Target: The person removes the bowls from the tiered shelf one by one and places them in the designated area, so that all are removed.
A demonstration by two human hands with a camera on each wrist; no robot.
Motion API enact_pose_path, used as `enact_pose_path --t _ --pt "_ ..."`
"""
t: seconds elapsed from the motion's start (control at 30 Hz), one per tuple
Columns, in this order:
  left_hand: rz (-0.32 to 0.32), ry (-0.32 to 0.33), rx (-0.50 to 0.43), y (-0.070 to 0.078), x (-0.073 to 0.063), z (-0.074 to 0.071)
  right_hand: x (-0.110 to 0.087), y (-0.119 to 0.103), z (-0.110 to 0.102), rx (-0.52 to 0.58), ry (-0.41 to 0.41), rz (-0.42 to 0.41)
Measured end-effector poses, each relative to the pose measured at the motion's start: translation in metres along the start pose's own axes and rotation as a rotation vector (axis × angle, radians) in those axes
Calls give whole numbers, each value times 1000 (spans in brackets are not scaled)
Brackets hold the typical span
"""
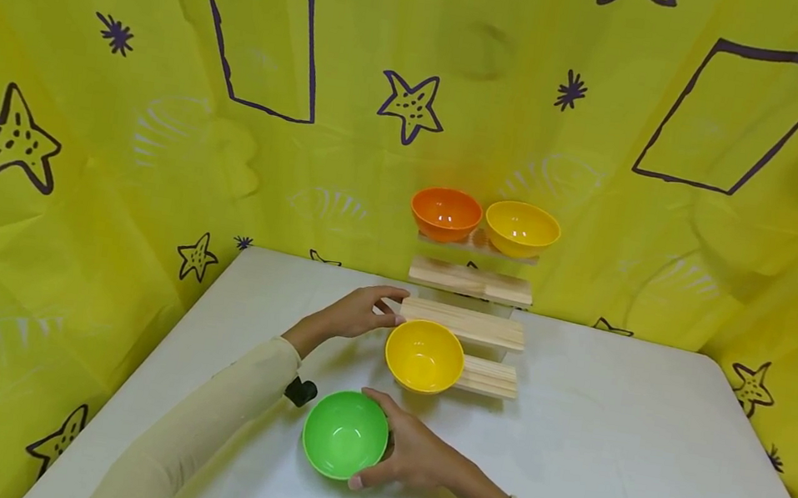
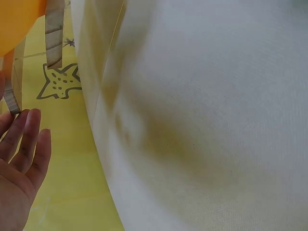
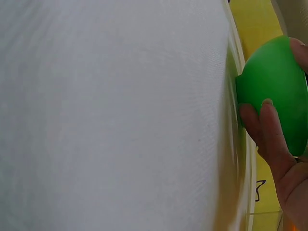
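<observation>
My right hand [image 1: 413,451] grips a green bowl [image 1: 344,435] from its right side, thumb at the near rim and fingers along the far side. In the right wrist view, the fingers spread along the outside of the green bowl [image 3: 274,86]. My left hand [image 1: 359,311] holds the left end of a plank [image 1: 465,323] on a stepped wooden stand, thumb and fingers at its two edges. The left wrist view shows the fingertips [image 2: 32,113] at that plank end. A yellow bowl [image 1: 424,357] sits at the lowest step [image 1: 488,378], just below the left thumb.
An orange bowl [image 1: 446,215] and a second yellow bowl [image 1: 521,230] stand side by side on the top step. Between them and my left hand is another plank [image 1: 470,280]. The stand rests on a white table [image 1: 630,448], with a yellow patterned curtain [image 1: 335,156] behind and beside it.
</observation>
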State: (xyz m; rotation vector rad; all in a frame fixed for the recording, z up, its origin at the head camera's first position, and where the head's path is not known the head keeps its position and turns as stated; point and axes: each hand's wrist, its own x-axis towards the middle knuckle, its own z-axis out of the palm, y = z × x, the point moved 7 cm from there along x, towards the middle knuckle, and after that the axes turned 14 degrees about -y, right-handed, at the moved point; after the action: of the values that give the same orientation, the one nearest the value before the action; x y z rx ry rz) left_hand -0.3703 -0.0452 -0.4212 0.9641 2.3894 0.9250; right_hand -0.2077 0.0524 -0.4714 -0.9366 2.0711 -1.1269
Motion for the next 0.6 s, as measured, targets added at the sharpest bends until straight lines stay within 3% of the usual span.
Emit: enact_pose_path --t 0.3,0.6 --pt "8 1 -13 2 -2 -1 -4 -1 -2 -14 -11 -6" --pt "-1 -1 -8 2 -1 0 -18 4 -5 155 -93 -24"
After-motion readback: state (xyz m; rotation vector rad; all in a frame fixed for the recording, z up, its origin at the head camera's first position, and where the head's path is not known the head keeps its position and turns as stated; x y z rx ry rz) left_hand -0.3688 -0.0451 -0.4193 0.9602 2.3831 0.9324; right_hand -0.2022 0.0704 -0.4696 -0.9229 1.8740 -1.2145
